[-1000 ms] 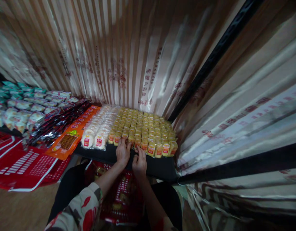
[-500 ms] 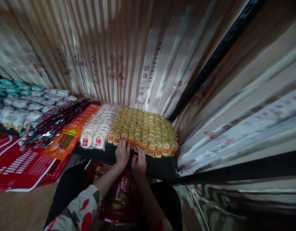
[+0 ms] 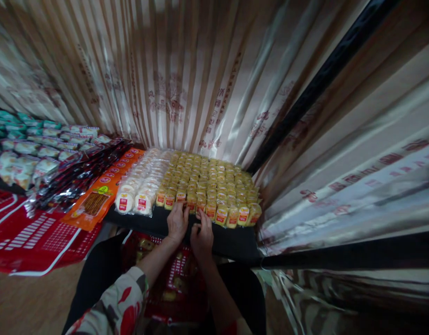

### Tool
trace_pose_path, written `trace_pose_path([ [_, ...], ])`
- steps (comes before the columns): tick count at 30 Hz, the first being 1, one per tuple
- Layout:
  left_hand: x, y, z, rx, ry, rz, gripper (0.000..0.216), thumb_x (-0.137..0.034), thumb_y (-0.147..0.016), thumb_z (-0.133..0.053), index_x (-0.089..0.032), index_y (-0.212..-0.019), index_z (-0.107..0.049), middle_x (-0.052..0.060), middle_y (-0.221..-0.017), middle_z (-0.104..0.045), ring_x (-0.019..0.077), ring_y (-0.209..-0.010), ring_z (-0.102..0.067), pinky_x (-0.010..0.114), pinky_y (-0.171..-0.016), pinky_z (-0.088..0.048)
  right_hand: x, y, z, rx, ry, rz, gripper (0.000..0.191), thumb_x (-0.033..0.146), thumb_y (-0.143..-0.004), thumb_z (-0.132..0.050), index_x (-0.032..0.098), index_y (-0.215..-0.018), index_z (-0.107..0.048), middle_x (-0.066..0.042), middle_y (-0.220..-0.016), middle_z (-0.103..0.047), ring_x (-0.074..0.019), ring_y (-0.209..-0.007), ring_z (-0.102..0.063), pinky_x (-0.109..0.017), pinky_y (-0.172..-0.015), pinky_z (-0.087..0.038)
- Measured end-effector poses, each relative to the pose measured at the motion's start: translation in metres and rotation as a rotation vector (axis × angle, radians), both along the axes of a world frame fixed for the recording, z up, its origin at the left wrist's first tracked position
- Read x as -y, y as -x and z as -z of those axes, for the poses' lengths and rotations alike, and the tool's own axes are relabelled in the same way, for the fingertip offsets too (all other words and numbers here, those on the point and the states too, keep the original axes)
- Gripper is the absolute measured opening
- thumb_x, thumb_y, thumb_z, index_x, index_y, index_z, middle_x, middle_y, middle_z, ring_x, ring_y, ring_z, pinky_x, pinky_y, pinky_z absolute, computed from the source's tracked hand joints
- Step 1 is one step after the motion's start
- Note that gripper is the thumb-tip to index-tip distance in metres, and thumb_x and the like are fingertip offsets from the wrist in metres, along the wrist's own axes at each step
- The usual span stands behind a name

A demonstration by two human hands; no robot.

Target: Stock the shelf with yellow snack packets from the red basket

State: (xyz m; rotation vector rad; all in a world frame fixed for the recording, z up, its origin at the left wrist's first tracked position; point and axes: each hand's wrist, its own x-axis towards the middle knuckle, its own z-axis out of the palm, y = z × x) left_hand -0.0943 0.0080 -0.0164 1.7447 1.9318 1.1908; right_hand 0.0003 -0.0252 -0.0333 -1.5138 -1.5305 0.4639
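Note:
Many small yellow snack packets point(image 3: 214, 186) stand in tight rows on a black shelf point(image 3: 231, 242) in front of me. My left hand point(image 3: 177, 224) reaches to the front row, its fingers closed round a yellow packet near the row's middle. My right hand point(image 3: 202, 238) is just beside it, fingers stretched out with the tips against the neighbouring front packets. Both forearms come up from the bottom of the view; the left sleeve point(image 3: 113, 307) is patterned in cream and red.
White round packets point(image 3: 137, 190) fill the shelf's left part. Further left lie orange packs point(image 3: 103, 195), dark packs point(image 3: 75, 181) and green-and-white bags point(image 3: 26, 149). A red plastic basket point(image 3: 172, 279) sits under my arms, flat red crates point(image 3: 36, 237) at left. Shiny striped curtains point(image 3: 186, 79) hang behind and to the right.
The view has tilted slightly. Both hands stay at the front row of yellow packets, with only small finger movements.

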Motion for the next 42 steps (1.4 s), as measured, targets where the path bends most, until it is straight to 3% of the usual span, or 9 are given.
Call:
trace_pose_path([
  [6,0.001,-0.001,-0.002,-0.094,0.019,-0.041,0.017,-0.023,-0.089,-0.044,-0.020,-0.100,-0.057,0.005,-0.098,-0.060,0.0149,-0.093,-0.059,0.022,-0.077,-0.046,0.000,-0.001,0.001,0.033,0.029,-0.020,0.054,0.013,-0.076,-0.036,0.013,-0.129,-0.046,-0.013,-0.115,-0.056,-0.0179,-0.099,-0.059,-0.032,-0.086,-0.050],
  [14,0.001,-0.001,0.003,-0.111,-0.160,0.048,0.017,-0.021,-0.089,-0.044,-0.018,-0.100,-0.057,0.005,-0.094,-0.061,0.0128,-0.090,-0.059,0.022,-0.079,-0.048,0.002,0.001,-0.001,0.045,0.072,-0.081,0.059,0.014,-0.078,-0.037,0.014,-0.137,-0.036,-0.013,-0.120,-0.053,-0.0191,-0.103,-0.057,-0.035,-0.089,-0.049],
  [21,0.001,-0.001,0.005,-0.111,-0.107,0.044,0.019,-0.020,-0.090,-0.043,-0.019,-0.101,-0.058,0.005,-0.096,-0.062,0.0130,-0.090,-0.060,0.021,-0.075,-0.048,0.000,0.001,-0.002,0.030,0.123,-0.085,0.060,0.014,-0.077,-0.039,0.015,-0.137,-0.037,-0.012,-0.111,-0.058,-0.0191,-0.096,-0.060,-0.033,-0.084,-0.051],
  [28,0.008,0.000,-0.001,-0.125,-0.152,0.072,0.020,-0.017,-0.089,-0.040,-0.017,-0.097,-0.058,0.006,-0.093,-0.061,0.0130,-0.086,-0.059,0.022,-0.076,-0.048,0.003,-0.001,-0.002,-0.006,-0.005,-0.083,0.053,0.015,-0.078,-0.036,0.012,-0.130,-0.044,-0.012,-0.105,-0.061,-0.0177,-0.092,-0.060,-0.032,-0.083,-0.050],
  [36,0.070,0.018,0.000,-0.056,-0.155,0.186,0.017,-0.016,-0.087,-0.041,-0.018,-0.088,-0.058,0.004,-0.085,-0.059,0.0118,-0.081,-0.057,0.022,-0.075,-0.047,0.035,0.001,-0.007,0.022,-0.210,-0.273,0.035,0.017,-0.087,-0.035,0.014,-0.115,-0.055,-0.010,-0.097,-0.064,-0.0165,-0.090,-0.060,-0.031,-0.085,-0.048],
  [40,0.106,0.045,0.018,-0.053,-0.068,0.222,0.018,-0.020,-0.088,-0.039,-0.018,-0.088,-0.057,0.005,-0.086,-0.059,0.0133,-0.085,-0.056,0.025,-0.079,-0.046,0.073,0.008,0.007,0.016,-0.137,-0.412,0.030,0.018,-0.088,-0.039,0.016,-0.113,-0.054,-0.010,-0.101,-0.065,-0.0165,-0.095,-0.060,-0.031,-0.087,-0.047],
  [42,0.118,0.058,0.033,-0.097,0.144,0.228,0.021,-0.021,-0.089,-0.036,-0.017,-0.092,-0.057,0.006,-0.093,-0.060,0.0138,-0.090,-0.057,0.026,-0.083,-0.045,0.086,0.015,0.021,0.022,0.023,-0.493,0.027,0.018,-0.087,-0.040,0.018,-0.109,-0.056,-0.008,-0.103,-0.065,-0.0156,-0.097,-0.059,-0.029,-0.089,-0.045],
])
